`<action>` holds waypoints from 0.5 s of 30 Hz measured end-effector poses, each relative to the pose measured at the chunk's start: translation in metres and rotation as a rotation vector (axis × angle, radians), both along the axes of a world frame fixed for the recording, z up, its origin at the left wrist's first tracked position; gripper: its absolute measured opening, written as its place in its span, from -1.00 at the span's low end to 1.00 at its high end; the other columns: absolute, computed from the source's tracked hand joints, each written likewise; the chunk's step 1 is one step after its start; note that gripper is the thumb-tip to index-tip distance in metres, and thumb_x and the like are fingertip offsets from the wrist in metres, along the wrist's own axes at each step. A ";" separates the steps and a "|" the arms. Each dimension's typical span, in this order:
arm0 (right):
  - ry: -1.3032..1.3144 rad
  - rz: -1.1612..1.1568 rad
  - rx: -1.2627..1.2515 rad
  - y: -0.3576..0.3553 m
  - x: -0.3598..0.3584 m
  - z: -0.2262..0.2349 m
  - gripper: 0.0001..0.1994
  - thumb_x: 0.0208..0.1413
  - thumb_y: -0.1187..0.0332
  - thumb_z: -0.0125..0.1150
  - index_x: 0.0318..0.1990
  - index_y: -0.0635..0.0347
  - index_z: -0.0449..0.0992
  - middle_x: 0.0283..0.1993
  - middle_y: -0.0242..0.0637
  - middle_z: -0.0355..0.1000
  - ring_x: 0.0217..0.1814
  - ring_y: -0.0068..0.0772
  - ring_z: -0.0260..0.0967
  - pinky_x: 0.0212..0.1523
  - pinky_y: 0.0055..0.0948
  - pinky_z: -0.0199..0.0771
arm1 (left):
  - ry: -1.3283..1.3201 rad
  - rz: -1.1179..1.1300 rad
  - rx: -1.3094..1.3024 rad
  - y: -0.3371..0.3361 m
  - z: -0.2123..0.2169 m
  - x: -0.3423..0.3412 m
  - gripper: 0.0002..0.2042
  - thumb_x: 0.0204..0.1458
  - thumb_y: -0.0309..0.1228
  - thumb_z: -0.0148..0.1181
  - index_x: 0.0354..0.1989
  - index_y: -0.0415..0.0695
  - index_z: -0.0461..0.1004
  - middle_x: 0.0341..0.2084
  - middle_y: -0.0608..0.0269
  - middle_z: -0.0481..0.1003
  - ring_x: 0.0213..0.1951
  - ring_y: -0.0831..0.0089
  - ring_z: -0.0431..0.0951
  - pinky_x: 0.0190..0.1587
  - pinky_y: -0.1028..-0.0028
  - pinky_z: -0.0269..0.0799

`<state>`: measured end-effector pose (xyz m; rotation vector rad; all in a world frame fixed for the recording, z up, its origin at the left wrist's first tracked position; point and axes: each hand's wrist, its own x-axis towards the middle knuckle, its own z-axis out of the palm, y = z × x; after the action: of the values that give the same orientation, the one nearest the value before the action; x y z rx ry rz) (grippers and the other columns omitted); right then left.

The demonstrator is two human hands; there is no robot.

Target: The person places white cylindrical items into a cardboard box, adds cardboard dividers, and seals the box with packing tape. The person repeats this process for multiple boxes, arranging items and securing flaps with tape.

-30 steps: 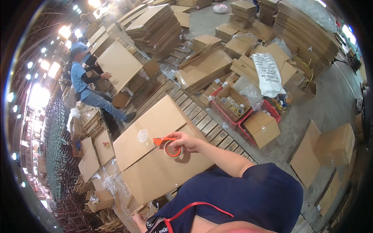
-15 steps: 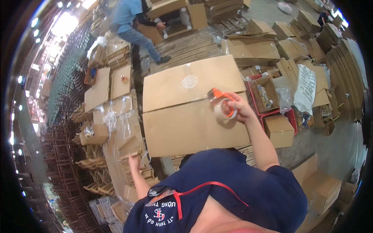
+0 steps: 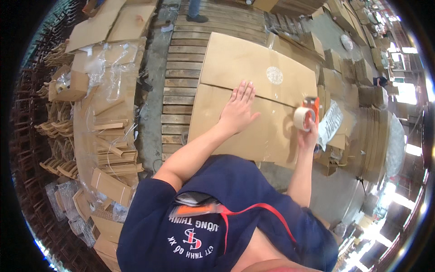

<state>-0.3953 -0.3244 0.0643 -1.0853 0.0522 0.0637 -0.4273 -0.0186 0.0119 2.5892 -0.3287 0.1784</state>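
Wooden slats [image 3: 183, 72] spread out past the far and left sides of a large cardboard carton [image 3: 244, 56], its flaps meeting along a seam [image 3: 276, 101]. A white bag [image 3: 331, 120] shows beyond the carton's right side. The left hand [image 3: 239, 111] lies palm down on the top, its fingers [image 3: 245, 94] straight, gripping nothing and reaching over the seam. The right hand [image 3: 308, 135] has its fingers wrapped around an orange tape dispenser [image 3: 316, 107], held by the carton's right edge; contact between them is unclear. The dispenser carries a beige tape roll [image 3: 299, 119].
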 end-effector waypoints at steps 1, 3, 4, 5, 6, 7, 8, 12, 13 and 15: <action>0.040 -0.015 -0.077 -0.003 0.001 0.008 -0.35 0.22 0.44 0.23 0.48 0.09 0.24 0.35 -0.20 0.43 0.32 -0.23 0.45 0.23 -0.22 0.54 | -0.009 -0.047 -0.028 -0.002 0.002 -0.001 -0.09 0.26 0.11 0.11 0.55 -0.37 0.01 0.58 -0.13 -0.03 0.61 -0.05 -0.16 0.60 0.05 -0.19; -0.008 0.139 -0.090 0.045 0.023 0.030 -0.39 0.23 0.51 0.21 0.45 0.16 0.25 0.29 -0.17 0.44 0.03 -0.54 0.49 -0.14 -0.53 0.54 | -0.034 -0.061 -0.004 0.014 -0.001 -0.001 -0.09 0.26 0.11 0.11 0.54 -0.39 0.01 0.58 -0.14 -0.03 0.61 -0.04 -0.15 0.60 0.06 -0.18; -0.040 0.207 -0.224 0.065 0.037 0.043 -0.41 0.23 0.50 0.24 0.42 0.17 0.29 0.27 -0.21 0.45 0.00 -0.57 0.49 -0.15 -0.54 0.52 | -0.057 -0.075 0.010 0.021 -0.003 -0.001 -0.08 0.25 0.12 0.11 0.54 -0.39 0.01 0.57 -0.15 -0.02 0.61 -0.04 -0.14 0.60 0.07 -0.18; -0.068 0.274 -0.354 0.083 0.047 0.055 -0.44 0.23 0.49 0.27 0.39 0.18 0.33 0.26 -0.25 0.46 -0.03 -0.60 0.49 -0.16 -0.55 0.50 | -0.075 -0.089 0.026 0.028 -0.005 -0.004 -0.08 0.25 0.12 0.11 0.54 -0.40 0.02 0.57 -0.15 -0.02 0.61 -0.03 -0.13 0.60 0.08 -0.18; -0.137 0.351 -0.578 0.134 0.058 0.077 -0.50 0.20 0.47 0.32 0.30 0.18 0.42 0.24 -0.28 0.48 -0.05 -0.58 0.50 -0.15 -0.53 0.51 | -0.058 -0.023 0.004 0.045 -0.011 -0.011 -0.09 0.25 0.12 0.11 0.53 -0.41 0.03 0.56 -0.17 0.00 0.61 -0.03 -0.11 0.60 0.08 -0.17; -0.218 0.416 -0.807 0.195 0.061 0.105 -0.56 0.16 0.45 0.37 0.22 0.17 0.51 0.22 -0.31 0.50 -0.07 -0.57 0.50 -0.14 -0.51 0.52 | -0.046 0.035 -0.026 0.061 -0.016 -0.019 -0.09 0.25 0.11 0.11 0.52 -0.42 0.05 0.55 -0.19 0.02 0.60 -0.02 -0.10 0.60 0.09 -0.16; -0.431 0.490 -0.987 0.226 0.063 0.118 -0.60 0.14 0.41 0.39 0.15 0.19 0.56 0.23 -0.27 0.50 0.00 -0.43 0.53 -0.07 -0.41 0.55 | -0.050 0.056 -0.072 0.067 -0.016 -0.024 -0.10 0.25 0.11 0.11 0.51 -0.43 0.06 0.54 -0.21 0.05 0.60 -0.01 -0.08 0.60 0.09 -0.16; -0.922 0.977 -1.449 0.370 0.069 0.137 -0.66 0.02 0.32 0.44 -0.02 0.16 0.66 0.17 -0.21 0.56 0.03 -0.14 0.58 0.01 -0.23 0.59 | -0.024 0.047 -0.124 0.072 -0.012 -0.030 -0.08 0.18 0.07 0.22 0.46 -0.50 0.12 0.50 -0.26 0.13 0.56 0.00 0.06 0.58 0.09 -0.04; -0.965 1.148 -1.531 0.402 0.070 0.131 -0.68 -0.01 0.32 0.43 -0.06 0.14 0.68 0.11 -0.20 0.58 0.01 -0.10 0.57 -0.01 -0.22 0.59 | -0.062 0.063 -0.164 0.074 -0.013 -0.031 -0.07 0.15 0.05 0.26 0.46 -0.50 0.13 0.49 -0.26 0.15 0.56 0.00 0.07 0.57 0.10 -0.03; -0.899 1.396 -1.923 0.464 0.059 0.122 -0.76 -0.09 0.30 0.44 -0.24 0.17 0.70 -0.15 -0.12 0.64 -0.13 -0.03 0.60 -0.14 -0.14 0.59 | -0.131 0.091 -0.245 0.078 -0.015 -0.035 -0.06 0.10 0.02 0.33 0.45 -0.49 0.15 0.48 -0.26 0.17 0.54 -0.02 0.10 0.57 0.10 0.00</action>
<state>-0.3363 0.1393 0.1863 -2.7214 -1.8190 0.9097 -0.4623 0.0594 -0.0027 2.3563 -0.2205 0.3967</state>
